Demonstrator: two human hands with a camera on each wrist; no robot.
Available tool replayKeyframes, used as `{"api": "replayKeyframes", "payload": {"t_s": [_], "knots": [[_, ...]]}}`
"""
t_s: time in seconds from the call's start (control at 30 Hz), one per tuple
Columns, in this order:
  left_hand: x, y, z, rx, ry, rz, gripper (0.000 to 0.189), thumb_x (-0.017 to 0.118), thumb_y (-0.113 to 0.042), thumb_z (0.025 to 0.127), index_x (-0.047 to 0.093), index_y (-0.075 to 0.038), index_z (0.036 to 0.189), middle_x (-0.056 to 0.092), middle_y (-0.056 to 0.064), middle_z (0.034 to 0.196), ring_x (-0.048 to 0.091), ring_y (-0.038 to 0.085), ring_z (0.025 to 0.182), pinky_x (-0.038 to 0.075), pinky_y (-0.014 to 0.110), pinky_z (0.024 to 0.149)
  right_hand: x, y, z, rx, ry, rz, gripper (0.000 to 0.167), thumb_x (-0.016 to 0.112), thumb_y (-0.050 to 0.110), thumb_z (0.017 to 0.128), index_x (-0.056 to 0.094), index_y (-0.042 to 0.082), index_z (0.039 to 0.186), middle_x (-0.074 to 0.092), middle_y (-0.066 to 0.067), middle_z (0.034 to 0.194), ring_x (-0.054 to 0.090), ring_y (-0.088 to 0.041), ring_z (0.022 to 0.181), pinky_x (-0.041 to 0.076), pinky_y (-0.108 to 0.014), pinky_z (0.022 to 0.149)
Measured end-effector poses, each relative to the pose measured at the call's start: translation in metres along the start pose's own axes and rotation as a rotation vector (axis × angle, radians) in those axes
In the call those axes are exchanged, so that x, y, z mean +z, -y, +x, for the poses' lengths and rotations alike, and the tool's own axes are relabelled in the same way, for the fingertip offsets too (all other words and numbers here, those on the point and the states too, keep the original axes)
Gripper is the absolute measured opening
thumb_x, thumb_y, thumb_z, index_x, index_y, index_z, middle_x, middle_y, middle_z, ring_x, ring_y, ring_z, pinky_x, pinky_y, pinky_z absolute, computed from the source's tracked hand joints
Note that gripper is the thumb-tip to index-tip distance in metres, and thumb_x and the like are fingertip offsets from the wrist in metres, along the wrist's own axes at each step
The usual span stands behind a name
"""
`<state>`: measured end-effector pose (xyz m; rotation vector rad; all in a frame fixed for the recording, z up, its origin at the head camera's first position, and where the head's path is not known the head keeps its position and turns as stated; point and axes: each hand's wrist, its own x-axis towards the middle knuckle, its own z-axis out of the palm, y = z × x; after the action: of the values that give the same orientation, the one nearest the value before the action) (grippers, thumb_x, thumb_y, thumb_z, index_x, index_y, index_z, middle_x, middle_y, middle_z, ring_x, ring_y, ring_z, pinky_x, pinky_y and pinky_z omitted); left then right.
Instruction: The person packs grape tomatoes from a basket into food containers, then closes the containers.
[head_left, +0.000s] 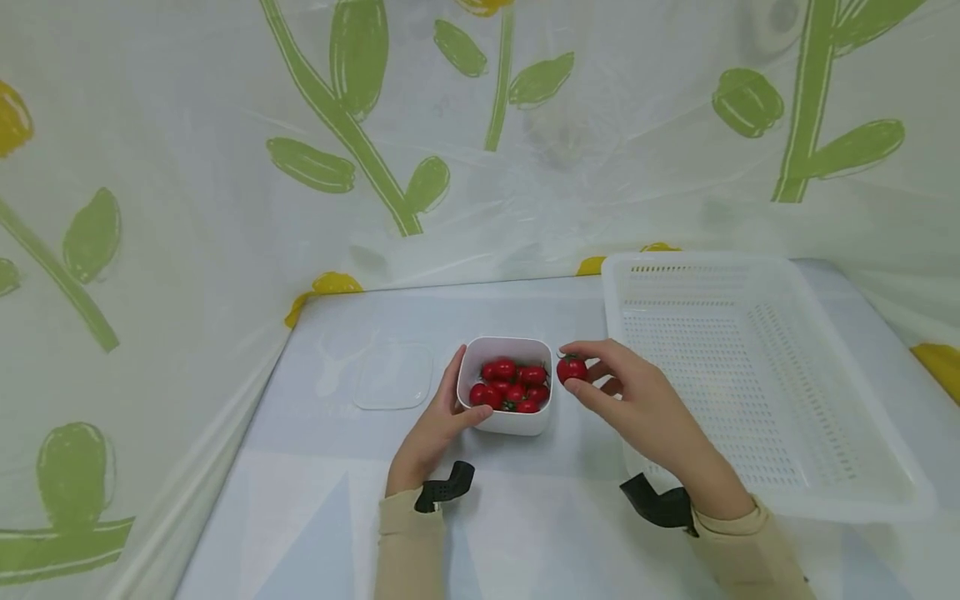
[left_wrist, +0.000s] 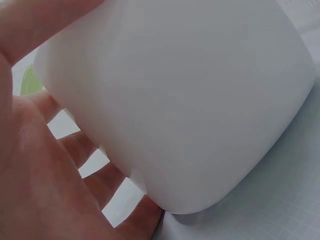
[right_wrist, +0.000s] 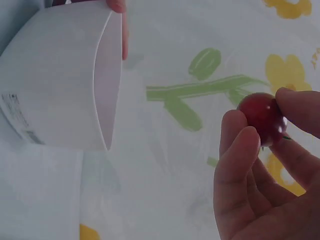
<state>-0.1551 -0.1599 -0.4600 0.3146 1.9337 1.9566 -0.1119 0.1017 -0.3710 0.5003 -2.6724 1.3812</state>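
A square white container (head_left: 508, 423) holds several red cherry tomatoes (head_left: 515, 392), some with green stems. My left hand (head_left: 438, 425) grips it from the left, thumb over the near rim and fingers along the side wall. In the left wrist view the container's smooth wall (left_wrist: 190, 105) fills most of the picture, with the fingers (left_wrist: 105, 182) against it. Just right of the container, my right hand (head_left: 637, 400) pinches a single cherry tomato (head_left: 572, 369) between thumb and fingertips. The right wrist view shows that tomato (right_wrist: 263, 119) held up, apart from the container (right_wrist: 55, 80).
A large white perforated basket (head_left: 862, 400) stands on the right of the table, partly behind my right hand. A clear square lid (head_left: 393, 377) lies left of the container. Behind the table hangs a white sheet (head_left: 585, 192) printed with green leaves and yellow flowers.
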Motion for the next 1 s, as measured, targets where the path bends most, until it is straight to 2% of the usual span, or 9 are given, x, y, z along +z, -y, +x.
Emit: {"api": "replayKeyframes", "payload": {"t_s": [0.23,0.33,0.4,0.5,0.73,0.9,1.0], "knots": [[0.001,0.001,0.001,-0.002,0.007,-0.021,0.083,0.059,-0.010,0.084,0.005,-0.037,0.142,0.009,-0.015,0.145,0.010,0.024,0.133,0.021,0.048,0.102,0.018,0.009,0.004,-0.008,-0.095,0.097,0.036,0.059,0.028,0.086,0.053,0.020,0.121,0.055,0.008,0.108,0.055,-0.007,0.088,0.049,-0.027,0.069],[0.001,0.000,0.001,-0.001,0.007,-0.019,0.084,0.059,-0.010,0.084,0.005,-0.036,0.142,0.008,-0.012,0.146,0.011,0.025,0.133,0.023,0.046,0.102,0.026,0.009,0.006,0.006,-0.120,0.122,0.037,0.059,0.026,0.086,0.051,0.023,0.122,0.055,0.008,0.110,0.055,-0.008,0.090,0.049,-0.027,0.070],[0.001,0.000,0.001,-0.001,0.006,-0.019,0.084,0.059,-0.010,0.085,0.004,-0.036,0.142,0.008,-0.011,0.146,0.012,0.026,0.133,0.023,0.046,0.101,0.033,0.000,0.009,0.004,-0.140,0.135,0.037,0.059,0.031,0.086,0.051,0.028,0.122,0.054,0.011,0.110,0.054,-0.006,0.090,0.048,-0.026,0.070],[0.001,0.000,0.001,-0.006,0.001,-0.015,0.083,0.059,-0.011,0.085,0.004,-0.036,0.142,0.008,-0.012,0.147,0.011,0.025,0.133,0.023,0.048,0.101,0.040,0.001,0.011,0.006,-0.175,0.156,0.037,0.058,0.030,0.086,0.050,0.027,0.122,0.053,0.011,0.111,0.053,-0.006,0.091,0.048,-0.027,0.070],[-0.001,0.004,0.001,0.015,-0.010,-0.014,0.082,0.060,-0.012,0.084,0.008,-0.041,0.140,0.011,-0.014,0.145,0.012,0.025,0.133,0.023,0.049,0.101,0.053,0.004,0.015,0.007,-0.247,0.121,0.040,0.058,0.031,0.086,0.049,0.026,0.125,0.053,0.009,0.109,0.051,-0.006,0.093,0.047,-0.030,0.070],[-0.001,0.005,0.001,0.023,-0.012,-0.001,0.081,0.061,-0.013,0.084,0.009,-0.042,0.140,0.012,-0.014,0.145,0.012,0.025,0.133,0.024,0.050,0.100,0.061,0.004,0.015,0.005,-0.256,0.091,0.040,0.057,0.028,0.087,0.049,0.026,0.126,0.052,0.008,0.105,0.049,-0.005,0.091,0.047,-0.028,0.067],[-0.001,0.003,0.000,0.013,-0.016,0.006,0.082,0.060,-0.013,0.084,0.008,-0.041,0.140,0.010,-0.013,0.145,0.010,0.026,0.133,0.023,0.051,0.100,0.067,0.004,0.016,-0.006,-0.255,0.051,0.038,0.058,0.023,0.086,0.052,0.022,0.123,0.051,0.007,0.101,0.049,-0.007,0.087,0.046,-0.026,0.063]]}}
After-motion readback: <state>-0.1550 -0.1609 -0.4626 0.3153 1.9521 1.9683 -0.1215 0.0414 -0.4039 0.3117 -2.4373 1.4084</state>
